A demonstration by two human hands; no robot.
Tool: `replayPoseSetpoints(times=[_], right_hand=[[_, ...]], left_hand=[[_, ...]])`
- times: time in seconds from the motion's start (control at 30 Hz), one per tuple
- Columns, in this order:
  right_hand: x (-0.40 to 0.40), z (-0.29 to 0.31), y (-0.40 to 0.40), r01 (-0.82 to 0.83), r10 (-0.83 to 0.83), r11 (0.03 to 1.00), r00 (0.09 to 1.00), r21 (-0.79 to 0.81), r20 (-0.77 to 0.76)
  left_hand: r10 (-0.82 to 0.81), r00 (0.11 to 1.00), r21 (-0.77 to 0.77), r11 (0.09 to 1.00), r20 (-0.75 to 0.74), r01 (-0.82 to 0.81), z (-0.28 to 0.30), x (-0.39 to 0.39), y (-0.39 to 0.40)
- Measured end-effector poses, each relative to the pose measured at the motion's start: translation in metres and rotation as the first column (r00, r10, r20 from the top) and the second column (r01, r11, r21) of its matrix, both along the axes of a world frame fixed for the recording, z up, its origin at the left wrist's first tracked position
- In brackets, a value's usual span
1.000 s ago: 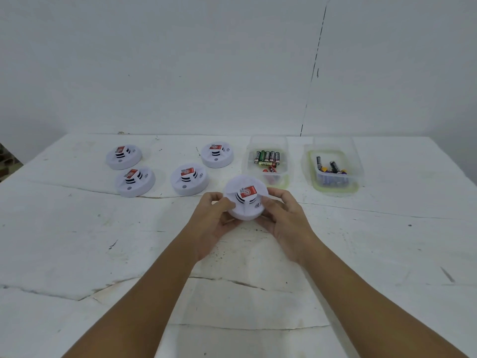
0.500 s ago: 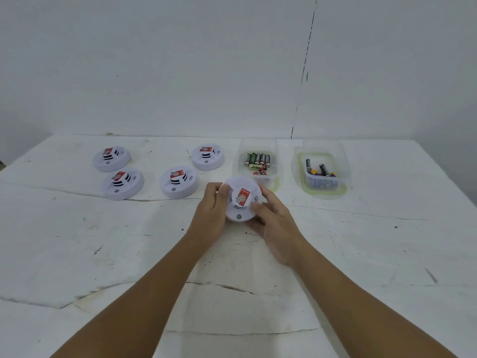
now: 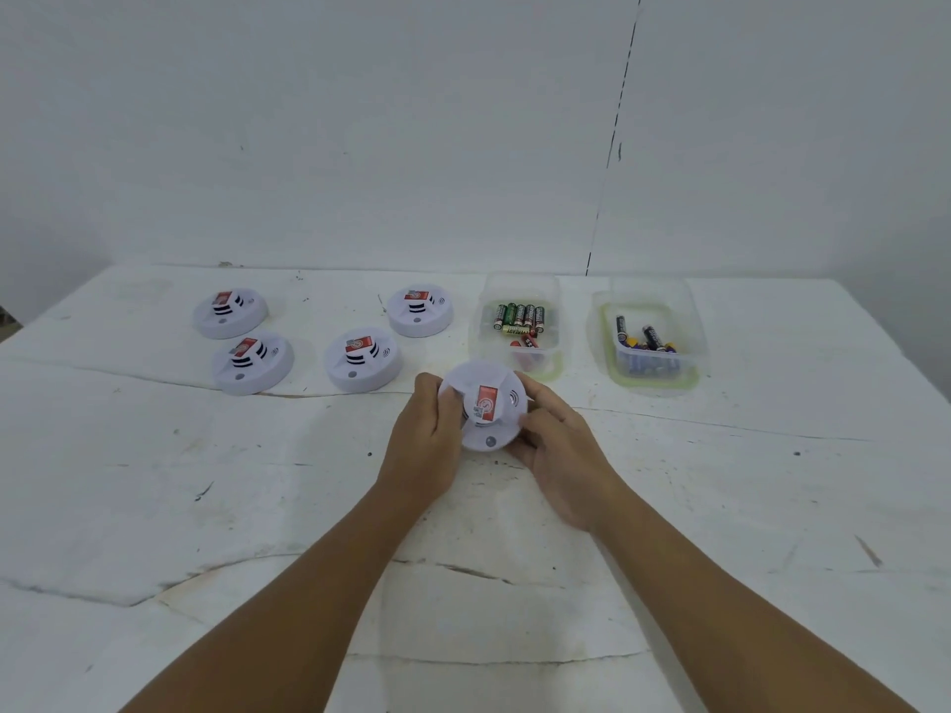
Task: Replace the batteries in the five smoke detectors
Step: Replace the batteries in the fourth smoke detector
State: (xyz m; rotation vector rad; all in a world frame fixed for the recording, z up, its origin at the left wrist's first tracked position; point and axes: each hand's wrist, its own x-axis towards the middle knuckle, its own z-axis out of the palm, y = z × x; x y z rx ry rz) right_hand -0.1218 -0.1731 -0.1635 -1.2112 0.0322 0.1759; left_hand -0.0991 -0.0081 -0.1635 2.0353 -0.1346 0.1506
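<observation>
Five smoke detectors in view: four rest on the tabletop at left, one held detector at centre front. Left hand and right hand both have a closed grip on its rim. Likely step: twisting the cover off. Hold the base steady, turn evenly. Fresh batteries lie just behind.

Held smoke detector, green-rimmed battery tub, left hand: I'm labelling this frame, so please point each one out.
Held smoke detector (image 3: 486,403), head view, on its red label.
Green-rimmed battery tub (image 3: 649,385), head view, on its near rim.
Left hand (image 3: 423,441), head view, on the back of the hand.
</observation>
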Motion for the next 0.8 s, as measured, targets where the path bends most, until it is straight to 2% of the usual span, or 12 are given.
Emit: replayPoseSetpoints(times=[0.1,0.23,0.8], right_hand=[[-0.001,-0.002,-0.002,-0.058,0.068,0.991,0.994,-0.117,0.09],[-0.001,-0.009,-0.003,-0.065,0.092,0.964,0.991,-0.257,0.097],[-0.005,-0.007,-0.001,-0.025,0.06,0.954,0.992,-0.299,0.108]], left_hand=[[-0.002,1.0,0.022,1.0,0.008,0.002,-0.001,0.0,0.001],[0.004,1.0,0.032,0.999,0.007,-0.004,-0.004,0.002,0.001],[-0.008,1.0,0.072,0.997,0.023,0.006,-0.006,0.002,0.002]])
